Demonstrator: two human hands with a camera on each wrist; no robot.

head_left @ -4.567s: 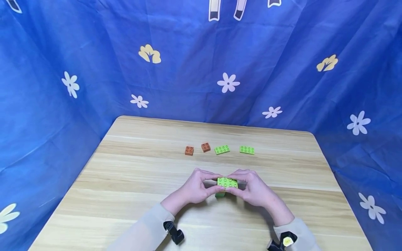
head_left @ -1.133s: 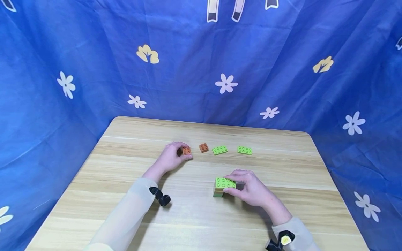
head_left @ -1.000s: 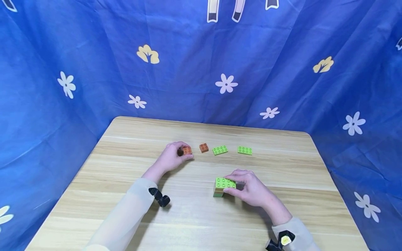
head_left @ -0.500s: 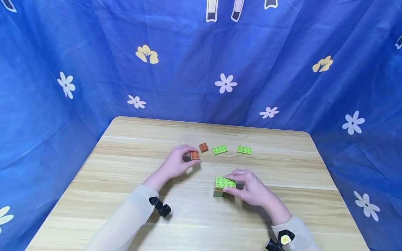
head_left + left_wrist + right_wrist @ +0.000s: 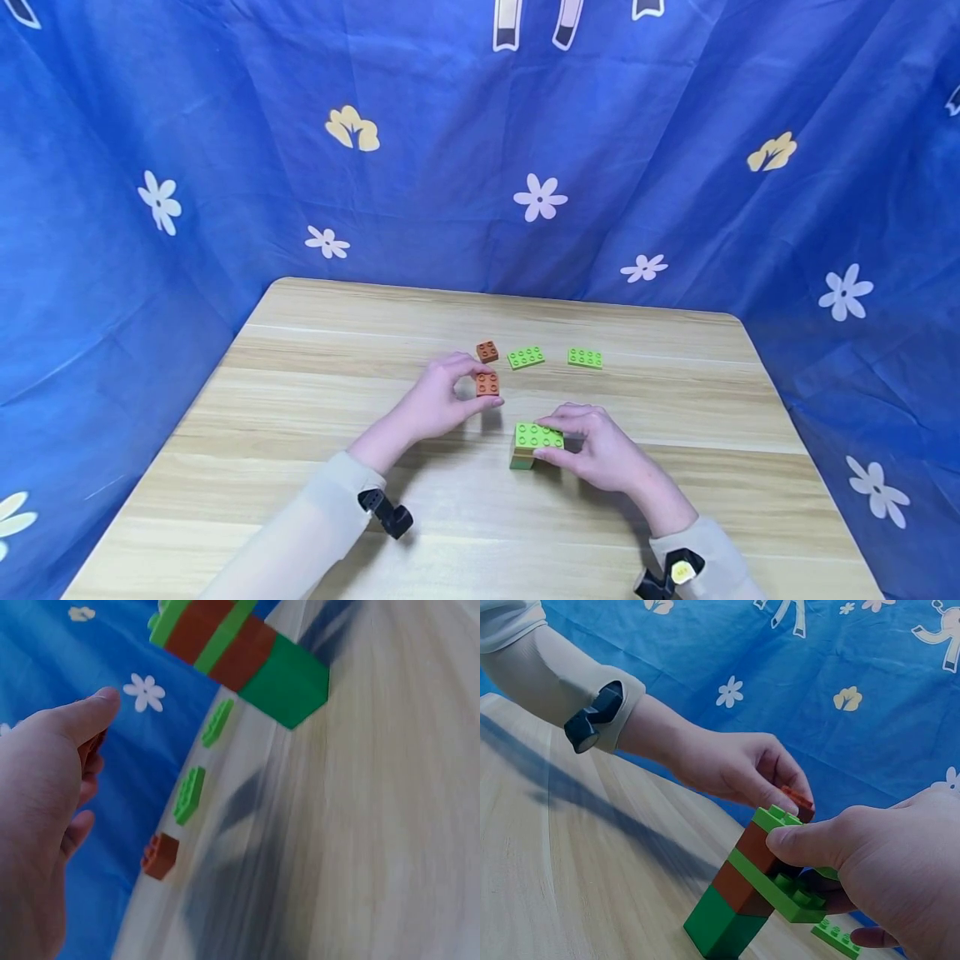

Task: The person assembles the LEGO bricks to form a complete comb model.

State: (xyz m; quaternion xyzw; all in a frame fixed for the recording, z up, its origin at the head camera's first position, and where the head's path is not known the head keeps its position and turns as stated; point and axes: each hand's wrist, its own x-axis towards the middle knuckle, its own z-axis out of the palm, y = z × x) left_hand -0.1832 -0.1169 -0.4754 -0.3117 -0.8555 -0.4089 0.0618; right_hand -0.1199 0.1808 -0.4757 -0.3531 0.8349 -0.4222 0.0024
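My left hand (image 5: 442, 400) pinches a small brown four-stud brick (image 5: 487, 384) between thumb and fingers, lifted above the table. In the left wrist view that brick is mostly hidden behind the thumb. To the right, my right hand (image 5: 600, 450) grips the upper part of a brick stack (image 5: 528, 436) standing on the table. The right wrist view shows the stack's dark green base brick (image 5: 724, 926), then brown bricks (image 5: 742, 889) alternating with light green plates (image 5: 769, 881). A light green plate tops it, studs up. The lower plate juts out sideways under my right fingers.
Behind my hands lie another brown brick (image 5: 487, 352) and two light green plates (image 5: 526, 358), in a loose row on the wooden table (image 5: 337, 392). A blue patterned cloth (image 5: 450, 167) hangs behind and beside the table.
My left hand has left the stack, taken the leftmost brown brick from the row, and carried it right and nearer to me. The right hand has kept its grip on the stack.
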